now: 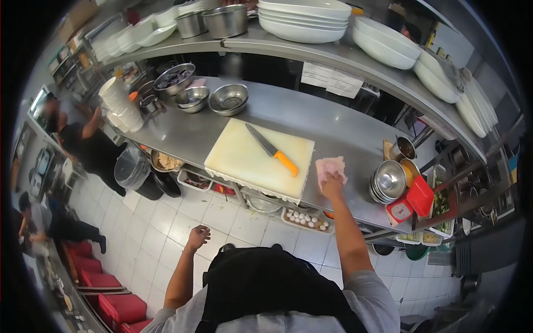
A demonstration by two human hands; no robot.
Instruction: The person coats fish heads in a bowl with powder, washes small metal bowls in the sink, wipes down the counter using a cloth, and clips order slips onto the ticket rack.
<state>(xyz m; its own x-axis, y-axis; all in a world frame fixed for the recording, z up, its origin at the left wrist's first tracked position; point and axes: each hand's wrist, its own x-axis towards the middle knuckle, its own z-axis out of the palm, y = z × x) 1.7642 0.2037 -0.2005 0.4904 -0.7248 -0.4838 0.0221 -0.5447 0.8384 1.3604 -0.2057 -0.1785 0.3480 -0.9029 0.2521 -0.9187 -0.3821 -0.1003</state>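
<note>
My right hand (333, 185) presses down on a crumpled pink cloth (331, 166), its fingers bent over the cloth on the steel counter (261, 116). To the left of the cloth lies a white cutting board (233, 150), with a yellow-handled knife (272, 150) resting across it. A second cloth appears to stick out from under the board's front edge. Away from the counter, my left hand (198, 237) hangs over the floor with loosely curled fingers, holding nothing.
Metal bowls (229, 100) and a stack of white cups (115, 91) stand at the left. On the right are nested bowls (390, 176) and a red scale (398, 211). Eggs (305, 218) sit below the counter. Crockery fills the overhead shelf (311, 51). Two people work at the left.
</note>
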